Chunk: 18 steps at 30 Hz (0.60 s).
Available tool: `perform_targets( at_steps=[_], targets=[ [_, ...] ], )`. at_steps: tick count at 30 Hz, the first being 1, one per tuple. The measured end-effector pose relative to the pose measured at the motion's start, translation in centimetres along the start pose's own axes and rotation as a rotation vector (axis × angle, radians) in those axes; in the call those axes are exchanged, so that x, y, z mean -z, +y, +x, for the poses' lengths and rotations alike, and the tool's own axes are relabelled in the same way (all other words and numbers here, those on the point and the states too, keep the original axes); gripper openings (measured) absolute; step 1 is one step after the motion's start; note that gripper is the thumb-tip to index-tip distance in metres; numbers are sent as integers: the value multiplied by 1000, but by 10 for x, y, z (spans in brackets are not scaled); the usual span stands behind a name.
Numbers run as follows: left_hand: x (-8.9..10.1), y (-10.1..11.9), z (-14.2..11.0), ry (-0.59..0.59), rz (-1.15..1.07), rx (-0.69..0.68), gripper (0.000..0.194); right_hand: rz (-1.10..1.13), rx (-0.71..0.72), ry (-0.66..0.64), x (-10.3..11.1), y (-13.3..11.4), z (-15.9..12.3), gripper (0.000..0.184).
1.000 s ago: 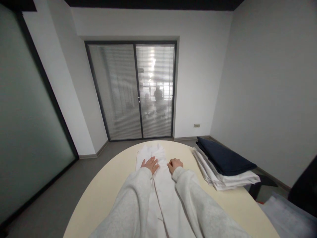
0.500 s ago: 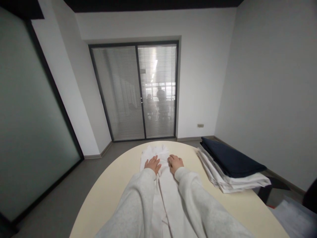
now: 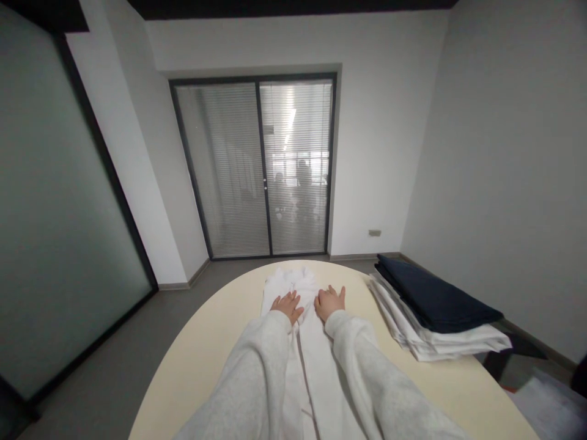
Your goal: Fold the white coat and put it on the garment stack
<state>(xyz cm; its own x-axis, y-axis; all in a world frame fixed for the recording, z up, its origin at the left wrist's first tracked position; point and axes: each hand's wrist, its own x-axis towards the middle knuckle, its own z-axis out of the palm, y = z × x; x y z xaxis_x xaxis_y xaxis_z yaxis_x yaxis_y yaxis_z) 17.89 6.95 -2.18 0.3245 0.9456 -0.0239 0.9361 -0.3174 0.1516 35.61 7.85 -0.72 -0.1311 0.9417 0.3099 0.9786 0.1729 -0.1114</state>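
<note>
The fingers of the left hand (image 3: pixel 288 305) are spread out flat and are pressed down on the white cloth (image 3: pixel 316 354); nothing is gripped. The fingers of the right hand (image 3: pixel 330 302) are also laid out flat and a little apart on the same cloth, just beside the left hand. 1 second ago the right fingers were curled under more; now they are stretched out. Both hands are seen a little farther along the cloth than before. The arms are covered by light grey sleeves (image 3: pixel 257 379).

The white cloth is laid long and narrow down the middle of the table (image 3: pixel 206 360), from the near edge up to the far rim. The table is round-edged and pale cream. On its right side, well apart from the hands, a pile of folded white sheets (image 3: pixel 440 339) is seen, and a folded dark blue cloth (image 3: pixel 435 296) is laid on top of it.

Past the table, a grey floor (image 3: pixel 114 366) and white walls are seen. 2 glass doors (image 3: pixel 259 165) with blinds are shut at the far wall. People are dimly seen behind them. A frosted glass wall (image 3: pixel 50 244) is seen at the left.
</note>
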Motion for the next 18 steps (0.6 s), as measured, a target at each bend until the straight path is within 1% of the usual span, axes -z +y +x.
perform_targets(
  at_steps=[1, 3, 5, 6, 8, 10, 12, 13, 16, 18],
  targets=[
    [1, 1, 0, -4, 0, -2, 59, 25, 38, 26, 0, -1, 4, 38],
    [3, 3, -1, -6, 0, -7, 59, 101, 177, 31, -4, -4, 12, 40],
    [5, 3, -2, -12, -5, -20, 59, 172, 333, -54, -12, -8, 20, 45],
    [7, 3, -2, -14, -11, -28, 60, 189, 386, -112, -17, -9, 23, 48],
    [10, 1, -3, 15, -29, -8, 58, 189, 443, -192, -27, -11, 26, 53],
    [12, -1, -3, 100, -38, 71, 53, 170, 449, -209, -34, -11, 28, 58],
    [12, -3, -3, 185, -22, 166, 50, 151, 427, -230, -36, -10, 29, 63],
    [12, -3, -3, 198, -11, 207, 50, 143, 401, -252, -36, -11, 31, 65],
    [10, -6, -4, 137, -6, 295, 57, 116, 320, -324, -33, -14, 35, 68],
    [13, -9, -6, 94, -18, 326, 64, 100, 297, -332, -32, -18, 37, 67]
  ],
)
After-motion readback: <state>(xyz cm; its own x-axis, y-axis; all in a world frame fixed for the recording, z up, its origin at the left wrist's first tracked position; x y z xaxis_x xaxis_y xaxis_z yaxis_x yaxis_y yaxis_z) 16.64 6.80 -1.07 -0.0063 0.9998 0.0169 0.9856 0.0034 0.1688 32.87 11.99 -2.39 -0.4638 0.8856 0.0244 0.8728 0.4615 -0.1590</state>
